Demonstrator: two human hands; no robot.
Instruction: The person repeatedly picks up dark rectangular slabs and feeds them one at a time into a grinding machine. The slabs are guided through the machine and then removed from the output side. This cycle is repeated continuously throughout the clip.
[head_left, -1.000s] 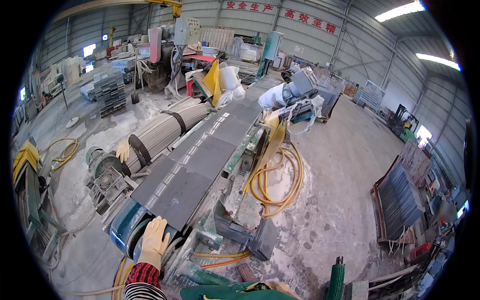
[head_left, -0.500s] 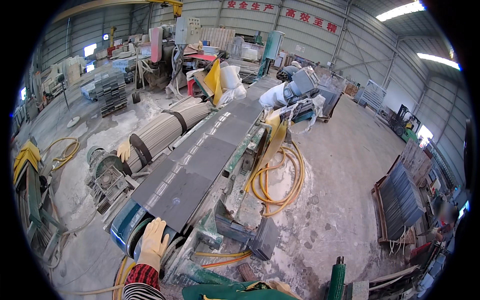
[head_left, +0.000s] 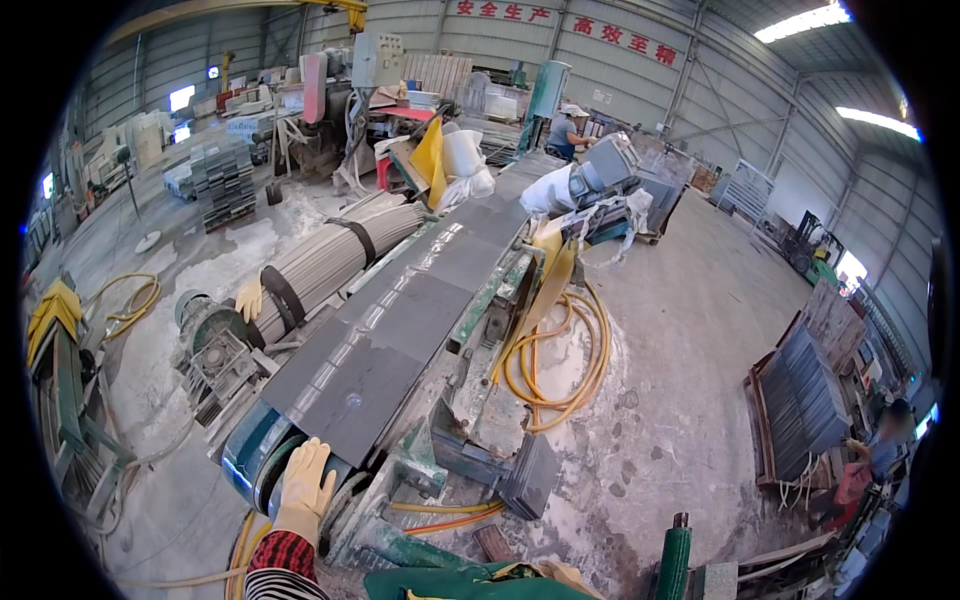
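Note:
My left hand [head_left: 304, 492], in a cream rubber glove, lies at the near end of a belt conveyor. Its fingers are stretched out flat, with the tips at the edge of a dark grey stone slab [head_left: 350, 405]. Several such slabs run end to end along the conveyor, with shiny wet-looking streaks on top. Below the hand, the blue end roller cover [head_left: 243, 462] curves round the belt. The sleeve is red checked with a striped cuff. My right hand does not show.
Left of the conveyor lies a strapped bundle of long strips [head_left: 335, 262] with a glove [head_left: 249, 299] on it. Yellow hoses [head_left: 585, 385] coil at its right. Stacked dark slabs [head_left: 805, 405] lean at right. A person [head_left: 566, 133] is at the far end, another [head_left: 885, 445] at far right.
My left hand stays almost still at the slab's edge. The person at the far end has come up into fuller view, and the one at far right shows more of the body.

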